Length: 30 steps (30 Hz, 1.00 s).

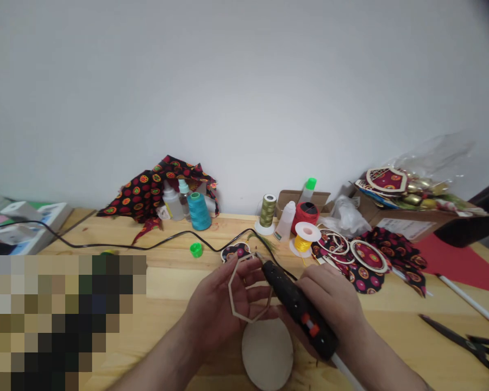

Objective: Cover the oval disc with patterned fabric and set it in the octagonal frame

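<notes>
My left hand (215,307) pinches a thin wooden hexagon frame (233,290) and holds it upright above the table. My right hand (332,304) grips a black hot glue gun (297,307) with an orange trigger; its nozzle points at the upper right edge of the frame. A white glue stick pokes out of the gun's back end. Under both hands lies a plain oval wooden disc (267,353). A small fabric-covered piece (235,251) sits just beyond the frame.
A black cord (146,245) runs across the wooden table (167,282). Thread spools (198,210), glue bottles (286,220), a green cap (195,249), patterned fabric (155,187), wooden rings (369,255) and a cardboard box (411,217) line the back. Scissors (468,342) lie at right.
</notes>
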Tool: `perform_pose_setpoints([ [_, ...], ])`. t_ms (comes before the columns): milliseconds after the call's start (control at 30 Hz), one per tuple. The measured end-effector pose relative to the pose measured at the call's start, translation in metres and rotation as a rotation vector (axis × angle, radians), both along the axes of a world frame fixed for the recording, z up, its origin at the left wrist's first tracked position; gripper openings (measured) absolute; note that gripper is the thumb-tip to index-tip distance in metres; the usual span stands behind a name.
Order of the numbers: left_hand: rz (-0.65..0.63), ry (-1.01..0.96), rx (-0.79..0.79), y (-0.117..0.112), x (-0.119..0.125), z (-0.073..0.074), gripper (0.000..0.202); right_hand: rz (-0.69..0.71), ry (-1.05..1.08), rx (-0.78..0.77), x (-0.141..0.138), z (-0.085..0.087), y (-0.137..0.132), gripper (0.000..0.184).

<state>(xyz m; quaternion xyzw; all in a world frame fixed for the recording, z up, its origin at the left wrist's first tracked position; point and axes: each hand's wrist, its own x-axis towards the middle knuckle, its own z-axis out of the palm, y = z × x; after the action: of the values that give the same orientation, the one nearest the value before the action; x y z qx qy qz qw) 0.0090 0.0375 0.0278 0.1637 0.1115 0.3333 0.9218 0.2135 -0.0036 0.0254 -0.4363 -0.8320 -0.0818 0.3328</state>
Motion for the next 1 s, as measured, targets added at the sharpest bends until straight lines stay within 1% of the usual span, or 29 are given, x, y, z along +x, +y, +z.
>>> perform_pose_setpoints([
  [133, -0.018, -0.011, 0.061, 0.0, -0.001, -0.002, 0.038, -0.045, 0.046, 0.021, -0.001, 0.0, 0.0, 0.016],
  [267, -0.024, 0.02, 0.094, 0.001, -0.003, -0.001, 0.042, -0.17, 0.061, 0.054, 0.004, 0.002, 0.005, 0.015],
  [367, 0.047, 0.035, 0.092, 0.002, -0.007, 0.006, 0.044, -0.252, 0.043, 0.065, 0.015, 0.003, 0.013, 0.01],
  [433, 0.139, 0.041, 0.083, 0.003, -0.011, 0.012, 0.046, -0.229, 0.013, 0.008, 0.022, 0.005, 0.019, 0.009],
  [533, 0.276, 0.052, 0.062, 0.004, -0.015, 0.02, 0.049, -0.119, -0.045, -0.117, 0.028, 0.01, 0.024, 0.013],
  [600, 0.342, 0.047, 0.048, 0.005, -0.017, 0.022, 0.049, -0.074, -0.087, -0.19, 0.027, 0.015, 0.024, 0.015],
  [667, 0.379, 0.035, 0.038, 0.006, -0.019, 0.023, 0.049, -0.055, -0.118, -0.268, 0.024, 0.019, 0.022, 0.013],
  [733, 0.387, 0.02, 0.031, 0.006, -0.02, 0.022, 0.049, -0.037, -0.134, -0.338, 0.022, 0.023, 0.021, 0.012],
  [800, 0.382, 0.007, 0.032, 0.007, -0.02, 0.021, 0.048, -0.02, -0.136, -0.364, 0.024, 0.026, 0.019, 0.012],
  [867, 0.383, -0.005, 0.044, 0.008, -0.021, 0.021, 0.048, -0.001, -0.046, -0.392, 0.027, 0.028, 0.017, 0.008],
  [933, 0.387, -0.011, 0.056, 0.007, -0.021, 0.022, 0.049, 0.007, 0.155, -0.414, 0.031, 0.032, 0.014, 0.001],
  [1000, 0.386, -0.014, 0.057, 0.006, -0.022, 0.022, 0.05, -0.039, 0.387, -0.425, 0.033, 0.037, 0.011, 0.01],
])
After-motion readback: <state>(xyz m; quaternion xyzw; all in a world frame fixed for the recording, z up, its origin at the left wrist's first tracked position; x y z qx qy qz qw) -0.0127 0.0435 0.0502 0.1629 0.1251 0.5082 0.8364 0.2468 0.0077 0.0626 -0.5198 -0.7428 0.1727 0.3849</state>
